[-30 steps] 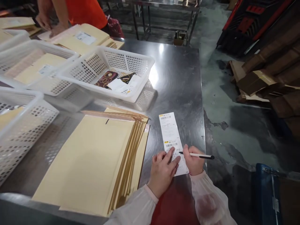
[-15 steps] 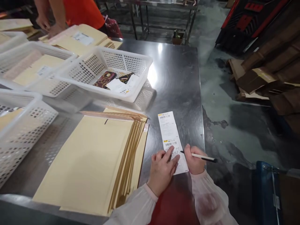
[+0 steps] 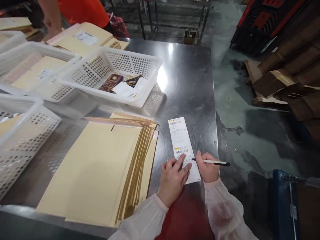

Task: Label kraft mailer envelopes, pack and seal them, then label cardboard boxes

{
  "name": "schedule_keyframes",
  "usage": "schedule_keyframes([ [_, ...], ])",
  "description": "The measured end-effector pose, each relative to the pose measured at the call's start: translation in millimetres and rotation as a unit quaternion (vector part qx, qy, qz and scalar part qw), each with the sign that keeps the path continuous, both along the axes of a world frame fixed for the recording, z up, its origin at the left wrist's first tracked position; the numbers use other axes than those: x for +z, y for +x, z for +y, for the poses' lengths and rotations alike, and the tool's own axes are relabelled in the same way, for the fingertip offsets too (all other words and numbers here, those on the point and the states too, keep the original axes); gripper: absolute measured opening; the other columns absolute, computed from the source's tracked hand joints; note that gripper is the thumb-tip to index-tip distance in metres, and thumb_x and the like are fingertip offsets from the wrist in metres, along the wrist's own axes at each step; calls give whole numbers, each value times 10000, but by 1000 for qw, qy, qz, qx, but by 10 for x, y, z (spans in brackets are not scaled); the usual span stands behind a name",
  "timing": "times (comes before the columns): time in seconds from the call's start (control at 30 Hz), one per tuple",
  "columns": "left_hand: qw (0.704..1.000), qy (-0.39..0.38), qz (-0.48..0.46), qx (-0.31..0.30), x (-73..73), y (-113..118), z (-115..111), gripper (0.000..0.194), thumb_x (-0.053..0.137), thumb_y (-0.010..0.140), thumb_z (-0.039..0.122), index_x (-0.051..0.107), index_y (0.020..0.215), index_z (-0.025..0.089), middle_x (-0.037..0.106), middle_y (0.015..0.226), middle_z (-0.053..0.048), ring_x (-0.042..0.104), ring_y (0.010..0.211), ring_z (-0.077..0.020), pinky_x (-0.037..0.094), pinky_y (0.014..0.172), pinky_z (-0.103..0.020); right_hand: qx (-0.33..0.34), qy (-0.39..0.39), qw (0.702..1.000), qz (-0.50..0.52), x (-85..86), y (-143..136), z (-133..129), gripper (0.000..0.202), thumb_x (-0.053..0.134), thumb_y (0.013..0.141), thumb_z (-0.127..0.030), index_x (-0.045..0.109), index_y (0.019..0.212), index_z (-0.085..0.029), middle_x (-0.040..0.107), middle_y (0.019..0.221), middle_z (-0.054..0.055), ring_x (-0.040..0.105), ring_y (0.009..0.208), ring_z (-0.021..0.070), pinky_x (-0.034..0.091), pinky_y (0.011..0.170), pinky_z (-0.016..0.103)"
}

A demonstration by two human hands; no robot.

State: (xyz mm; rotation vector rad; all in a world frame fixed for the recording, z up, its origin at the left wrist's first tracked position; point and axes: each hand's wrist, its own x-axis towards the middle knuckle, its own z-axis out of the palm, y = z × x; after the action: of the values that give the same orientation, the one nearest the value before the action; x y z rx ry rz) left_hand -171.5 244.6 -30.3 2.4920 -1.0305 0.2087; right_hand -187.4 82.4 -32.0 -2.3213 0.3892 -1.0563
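Note:
A long white printed slip (image 3: 180, 135) with barcodes lies on the metal table near its right edge. My left hand (image 3: 174, 176) rests on the slip's lower half with fingers spread, pressing it flat. In my right hand (image 3: 207, 168) is a white pen (image 3: 214, 162) with a black end, its tip on or just above the print beside my left fingertips. Left of my hands sits a stack of cream padded envelopes (image 3: 95, 170), their flap edges at the top.
A white plastic basket (image 3: 150, 93) holding patterned items and white labels stands behind the envelopes; more baskets (image 3: 50, 116) are at the left. Across the table, a person in orange (image 3: 83, 11) reaches near other envelopes (image 3: 97, 30). Cardboard boxes (image 3: 282, 80) sit on the floor at right.
My right hand and the pen have shifted very slightly to the left; the slip and my left hand stay in place. The other person's hand has moved behind the far envelopes.

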Motion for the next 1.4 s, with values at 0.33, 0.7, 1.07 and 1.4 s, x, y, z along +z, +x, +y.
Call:
schedule_keyframes([
  [0.33, 1000, -4, 3, -2, -12, -18, 10, 258, 577, 928, 292, 660, 1162, 361, 550, 1418, 35, 477, 988, -238, 364, 759, -407, 22, 23, 999, -14, 2, 6, -8, 482, 576, 851, -216, 293, 461, -219, 297, 407, -88, 272, 375, 60, 256, 402, 243],
  [0.7, 1000, -3, 5, -1, -8, -12, 7, 259, 571, 933, 303, 655, 1169, 369, 548, 1419, 30, 479, 994, -233, 362, 764, -401, 11, 24, 999, -17, -2, 1, -17, 479, 610, 855, -222, 321, 473, -210, 314, 419, -89, 287, 383, 54, 271, 420, 232],
  [1.07, 1000, -13, 10, -1, -14, -16, 2, 253, 556, 938, 300, 660, 1162, 353, 554, 1414, 26, 459, 991, -241, 338, 771, -400, 36, 109, 993, 26, 2, -32, -60, 506, 588, 832, -310, 295, 432, -210, 310, 386, -78, 286, 386, 57, 262, 427, 236],
  [1.4, 990, -15, 143, -3, 156, -31, -55, 176, 573, 881, 268, 686, 1016, 270, 579, 1291, -61, 459, 1083, -271, 364, 860, -446, -11, 364, 930, 43, 422, 175, -173, 556, 611, 749, -645, 662, 990, -146, 713, 810, 79, 644, 667, 178, 522, 616, 299],
])
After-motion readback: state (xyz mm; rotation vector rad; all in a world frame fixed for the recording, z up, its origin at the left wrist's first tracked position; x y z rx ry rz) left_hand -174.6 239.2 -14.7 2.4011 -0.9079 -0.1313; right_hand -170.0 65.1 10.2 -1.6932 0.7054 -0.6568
